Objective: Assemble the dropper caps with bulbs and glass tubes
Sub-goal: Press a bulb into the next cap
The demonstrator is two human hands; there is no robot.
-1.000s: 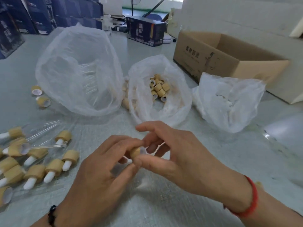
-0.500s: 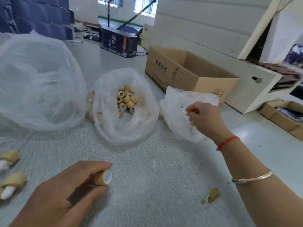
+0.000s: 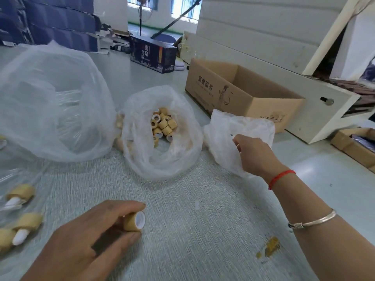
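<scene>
Head view, left hand (image 3: 81, 246) at lower left pinching a tan dropper cap (image 3: 135, 221) between thumb and fingers, right hand (image 3: 253, 155) at centre right reaching into a white plastic bag (image 3: 227, 130), grip hidden, loose caps (image 3: 163, 126) lying in the middle bag (image 3: 162, 159).

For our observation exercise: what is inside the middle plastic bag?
The middle plastic bag holds a heap of tan caps, several showing white liners. More caps show dimly through its left wall; how deep the heap goes is hidden by the plastic.
</scene>
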